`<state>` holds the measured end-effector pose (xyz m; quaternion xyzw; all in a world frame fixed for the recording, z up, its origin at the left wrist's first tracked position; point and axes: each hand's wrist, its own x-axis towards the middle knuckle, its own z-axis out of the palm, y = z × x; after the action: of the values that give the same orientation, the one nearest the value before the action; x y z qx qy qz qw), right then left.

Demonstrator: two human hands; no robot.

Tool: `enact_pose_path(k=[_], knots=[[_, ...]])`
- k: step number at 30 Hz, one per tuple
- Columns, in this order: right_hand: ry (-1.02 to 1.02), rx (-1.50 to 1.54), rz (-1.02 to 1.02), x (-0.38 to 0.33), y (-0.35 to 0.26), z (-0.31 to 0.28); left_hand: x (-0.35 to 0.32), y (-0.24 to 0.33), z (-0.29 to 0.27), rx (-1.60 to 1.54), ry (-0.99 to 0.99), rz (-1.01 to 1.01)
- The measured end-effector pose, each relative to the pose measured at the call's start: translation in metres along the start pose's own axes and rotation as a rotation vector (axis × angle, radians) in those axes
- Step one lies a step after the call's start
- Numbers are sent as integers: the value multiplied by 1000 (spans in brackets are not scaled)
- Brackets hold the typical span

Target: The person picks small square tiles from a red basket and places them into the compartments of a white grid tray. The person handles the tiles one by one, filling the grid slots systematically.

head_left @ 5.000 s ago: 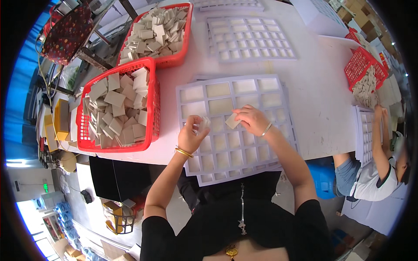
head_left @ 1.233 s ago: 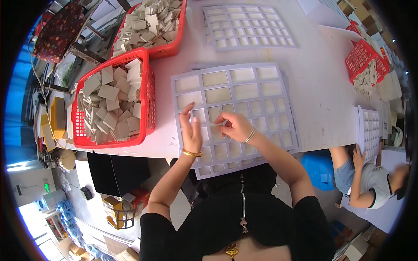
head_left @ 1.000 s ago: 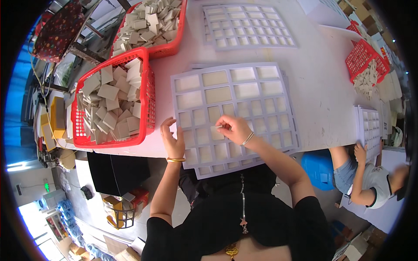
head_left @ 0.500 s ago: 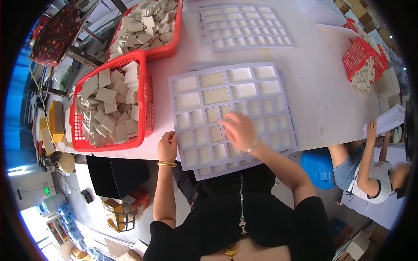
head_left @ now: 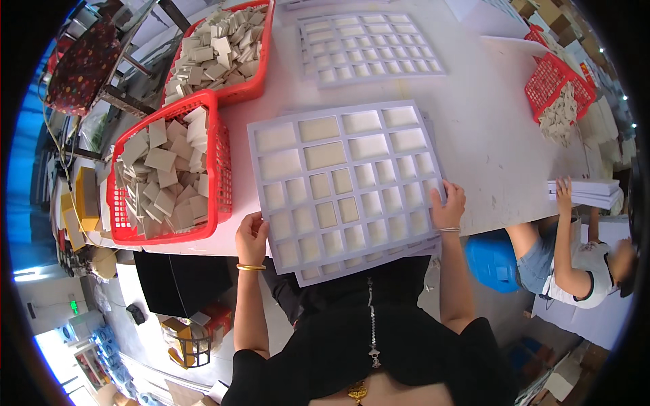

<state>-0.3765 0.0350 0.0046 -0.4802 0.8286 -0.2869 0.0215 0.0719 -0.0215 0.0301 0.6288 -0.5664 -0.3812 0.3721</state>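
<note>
A white compartment tray [head_left: 347, 162] lies in front of me over another white tray [head_left: 323, 276], whose cells show past the near edge. Beige panels [head_left: 325, 155] fill several of its cells toward the left; the other cells look white. My left hand [head_left: 252, 238], with a gold bangle at the wrist, is closed at the tray's left edge, its fingers curled and partly hidden. On the opposite side, my right hand [head_left: 448, 205] grips the right edge, thumb on top.
Two red baskets [head_left: 223, 172] of loose beige pieces [head_left: 162, 162] stand at the left. More compartment trays [head_left: 372, 47] lie at the back. A red basket [head_left: 542, 88] with pale scraps stands far right. Nearby, another person's hand [head_left: 563, 193] rests on stacked white sheets [head_left: 586, 193].
My right hand has moved from over the cells to the tray's right edge. The tray has turned slightly and shifted left. The other person's white stack is now lower and level.
</note>
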Motion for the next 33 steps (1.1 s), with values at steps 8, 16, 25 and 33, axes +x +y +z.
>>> enact_pose_path(k=[8,16,25,33], knots=[[-38,487,313,32,78,-44,-16,36,36,-30,-20,143],[263,67,130,165,354,-203,-3,134,212,-195,-657,375],[365,-278,151,182,294,-174,5,157,180,-98,-495,630],[141,251,9,153,157,-93,102,120,-16,169,254,635]])
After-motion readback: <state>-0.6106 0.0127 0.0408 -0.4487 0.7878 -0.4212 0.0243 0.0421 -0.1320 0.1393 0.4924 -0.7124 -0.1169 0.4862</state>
